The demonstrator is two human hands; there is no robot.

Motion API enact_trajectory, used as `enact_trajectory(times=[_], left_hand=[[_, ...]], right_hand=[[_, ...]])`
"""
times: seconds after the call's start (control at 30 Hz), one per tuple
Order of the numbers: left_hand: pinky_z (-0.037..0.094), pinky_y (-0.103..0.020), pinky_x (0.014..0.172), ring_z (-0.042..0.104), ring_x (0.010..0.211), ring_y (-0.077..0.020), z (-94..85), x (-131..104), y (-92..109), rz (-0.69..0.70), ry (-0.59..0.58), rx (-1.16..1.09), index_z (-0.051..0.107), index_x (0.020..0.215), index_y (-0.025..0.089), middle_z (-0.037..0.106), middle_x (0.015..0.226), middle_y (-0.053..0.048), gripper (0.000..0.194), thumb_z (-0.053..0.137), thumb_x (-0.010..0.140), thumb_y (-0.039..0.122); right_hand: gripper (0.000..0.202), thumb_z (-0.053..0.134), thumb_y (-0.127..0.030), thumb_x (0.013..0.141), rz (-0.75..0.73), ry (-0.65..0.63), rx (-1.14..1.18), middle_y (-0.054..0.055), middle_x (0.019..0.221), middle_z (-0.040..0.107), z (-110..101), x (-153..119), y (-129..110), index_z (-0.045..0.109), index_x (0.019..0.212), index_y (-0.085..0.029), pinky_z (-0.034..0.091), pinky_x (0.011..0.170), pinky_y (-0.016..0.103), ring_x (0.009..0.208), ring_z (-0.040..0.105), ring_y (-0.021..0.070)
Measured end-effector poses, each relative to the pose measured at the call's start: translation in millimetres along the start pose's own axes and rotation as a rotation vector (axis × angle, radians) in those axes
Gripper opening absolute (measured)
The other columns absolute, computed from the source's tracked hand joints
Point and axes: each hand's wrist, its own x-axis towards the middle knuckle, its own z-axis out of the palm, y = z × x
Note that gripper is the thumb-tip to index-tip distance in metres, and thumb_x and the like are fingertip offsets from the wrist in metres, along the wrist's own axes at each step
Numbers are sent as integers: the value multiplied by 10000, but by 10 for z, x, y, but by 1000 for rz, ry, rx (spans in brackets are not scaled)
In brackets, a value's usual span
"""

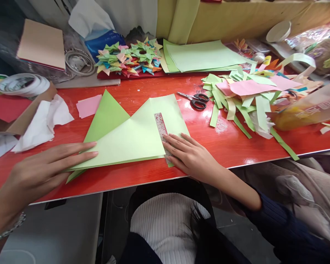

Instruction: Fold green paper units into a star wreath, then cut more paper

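A large light green sheet (126,137), folded over at an angle, lies on the red table with a darker green part (106,113) showing behind it. My left hand (48,165) is at its left corner, fingers stretched out over the paper. A patterned ruler (160,124) lies across the right part of the sheet. My right hand (188,154) rests flat on the ruler's lower part, fingers spread, covering some of it. Black scissors (198,101) lie beyond the sheet to the right, apart from both hands. Pink paper squares (88,106) lie at the back left.
Green and pink paper scraps (247,93) are heaped at the right, near a plastic bag (310,106). Folded paper stars (129,57) and stacked green sheets (206,55) stand at the back. Crumpled tissue (45,121) and tape rolls (24,85) are at the left.
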Motion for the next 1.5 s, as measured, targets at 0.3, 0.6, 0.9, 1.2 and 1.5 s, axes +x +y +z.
enact_trajectory(times=[0.3, 0.6, 0.9, 1.2, 1.5], left_hand=[[477, -254, 1030, 662, 1087, -116, 2, -182, -55, -49, -37, -82, 535, 1313, 430, 631, 1274, 101, 580, 476, 909, 19], [484, -485, 1027, 515, 1293, -217, 245, 332, -432, 24, -58, -173, 540, 1300, 356, 512, 1424, 32, 536, 605, 867, 47], [485, -382, 1044, 574, 1225, -146, 391, 549, -427, 47, -172, -270, 689, 1087, 291, 574, 1353, 55, 323, 468, 955, 96], [455, -351, 1086, 513, 1298, -171, 427, 361, -408, 21, -230, -457, 654, 1179, 359, 619, 1295, 84, 370, 461, 946, 146], [309, -381, 1158, 430, 1358, -165, 543, 488, -297, 35, -347, -378, 458, 1404, 366, 492, 1450, 37, 461, 244, 1017, 236]], right_hand=[[422, 383, -333, 998, 16, -9, 7, 112, 1432, 512, -12, 58, -11, 560, 1320, -124, 397, 1120, 464, 1317, 491, 240], [481, 351, -363, 1006, 34, -19, 21, 115, 1456, 484, 27, 36, -14, 487, 1370, -81, 350, 1154, 466, 1344, 454, 235], [490, 369, -365, 999, 44, -18, 24, 109, 1459, 480, 24, 37, -14, 487, 1374, -73, 340, 1163, 459, 1336, 462, 234], [508, 372, -379, 997, -8, -75, 99, 99, 1469, 468, 27, 55, 72, 451, 1412, -96, 310, 1174, 461, 1362, 420, 221], [506, 381, -383, 994, -36, -82, 111, 109, 1455, 484, 1, 80, 103, 464, 1396, -87, 328, 1157, 457, 1351, 431, 230]])
